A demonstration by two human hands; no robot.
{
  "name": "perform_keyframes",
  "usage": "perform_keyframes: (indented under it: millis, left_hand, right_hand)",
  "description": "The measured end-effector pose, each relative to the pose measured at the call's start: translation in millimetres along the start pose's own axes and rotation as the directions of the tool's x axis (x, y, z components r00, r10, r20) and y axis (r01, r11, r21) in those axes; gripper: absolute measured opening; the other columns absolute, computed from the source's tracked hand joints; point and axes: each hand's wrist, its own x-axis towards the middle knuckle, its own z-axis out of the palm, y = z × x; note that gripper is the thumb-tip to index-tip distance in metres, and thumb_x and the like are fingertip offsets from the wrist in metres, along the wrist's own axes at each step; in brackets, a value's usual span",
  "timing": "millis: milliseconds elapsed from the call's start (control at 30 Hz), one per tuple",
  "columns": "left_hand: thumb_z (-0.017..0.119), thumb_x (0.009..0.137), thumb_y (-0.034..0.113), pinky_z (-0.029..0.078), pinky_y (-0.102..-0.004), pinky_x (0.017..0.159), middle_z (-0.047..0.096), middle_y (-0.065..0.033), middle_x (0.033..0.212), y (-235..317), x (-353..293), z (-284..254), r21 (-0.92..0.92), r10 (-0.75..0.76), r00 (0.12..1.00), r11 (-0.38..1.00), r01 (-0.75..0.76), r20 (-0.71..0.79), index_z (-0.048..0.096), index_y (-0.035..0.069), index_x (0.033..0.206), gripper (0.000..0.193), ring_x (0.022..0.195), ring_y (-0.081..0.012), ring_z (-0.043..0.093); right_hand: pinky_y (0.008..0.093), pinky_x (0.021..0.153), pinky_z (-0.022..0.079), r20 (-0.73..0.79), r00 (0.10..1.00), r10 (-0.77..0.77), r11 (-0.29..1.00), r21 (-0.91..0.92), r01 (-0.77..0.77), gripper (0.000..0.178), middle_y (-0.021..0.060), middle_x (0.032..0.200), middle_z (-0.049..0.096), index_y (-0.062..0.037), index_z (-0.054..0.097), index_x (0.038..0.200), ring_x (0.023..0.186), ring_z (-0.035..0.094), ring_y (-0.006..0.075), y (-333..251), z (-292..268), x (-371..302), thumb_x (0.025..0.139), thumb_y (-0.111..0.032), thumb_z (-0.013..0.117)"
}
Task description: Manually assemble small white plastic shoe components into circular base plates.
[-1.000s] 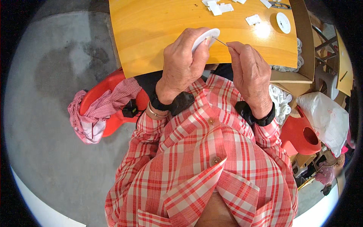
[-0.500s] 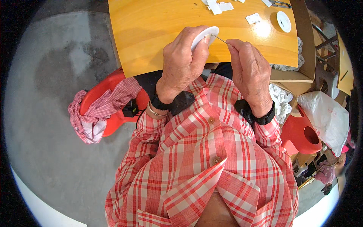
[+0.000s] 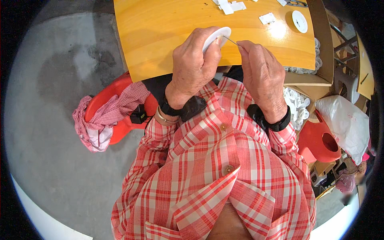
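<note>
Left hand (image 3: 194,66) fingers clamped on white disc (image 3: 216,37) at table (image 3: 160,36) near edge. Right hand (image 3: 260,74) pinches thin pin (image 3: 231,40). Disc likely light, rigid; grip by rim.

Small home-style piecework workshop, bare concrete floor (image 3: 48,132), yellow wooden worktable (image 3: 168,36) under the fingers (image 3: 218,40), white plastic parts (image 3: 232,6) scattered beyond them, open cardboard box (image 3: 324,48) of white discs to their right, red plastic stool (image 3: 116,108) lower left.
</note>
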Motion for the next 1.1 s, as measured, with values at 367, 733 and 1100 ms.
perform_keyframes:
  millis: [367, 733, 1100]
  left_hand:
    - [0.058, 0.083, 0.002, 0.052, -0.0349, 0.061, 0.062, -0.0148, 0.087, 6, 1, 3, 0.190, 0.147, 0.988, 0.972, -0.137, -0.041, 0.058, 0.001, 0.104, 0.021, 0.072, -0.0293, 0.064]
    - [0.058, 0.082, 0.001, 0.050, -0.0350, 0.057, 0.062, -0.0140, 0.085, 0, 1, 2, 0.157, 0.147, 0.989, 0.977, -0.145, 0.001, 0.059, 0.001, 0.103, 0.021, 0.068, -0.0294, 0.062]
    - [0.057, 0.085, 0.004, 0.051, -0.0343, 0.059, 0.062, -0.0143, 0.085, -4, 1, 8, 0.123, 0.095, 0.995, 0.988, -0.093, -0.012, 0.060, 0.002, 0.103, 0.019, 0.072, -0.0291, 0.064]
  right_hand:
    - [0.0258, 0.045, 0.045, 0.081, 0.984, -0.161, 0.839, -0.513, 0.179, 0.021, 0.0010, 0.063, 0.045, -0.0071, 0.052, 0.091, 0.054, 0.052, 0.0143, -13, 1, 5, 0.072, -0.010, 0.060]
    - [0.0360, 0.048, 0.042, 0.165, 0.925, 0.342, 0.866, 0.327, -0.378, 0.007, 0.0132, 0.062, 0.054, -0.0009, 0.051, 0.089, 0.054, 0.056, 0.0247, -7, 0, 9, 0.088, -0.008, 0.052]
    - [0.0279, 0.050, 0.038, 0.476, 0.744, 0.469, 0.415, 0.625, -0.661, 0.017, 0.0064, 0.059, 0.049, 0.0011, 0.058, 0.091, 0.053, 0.047, 0.0145, 12, -2, 8, 0.091, -0.015, 0.052]
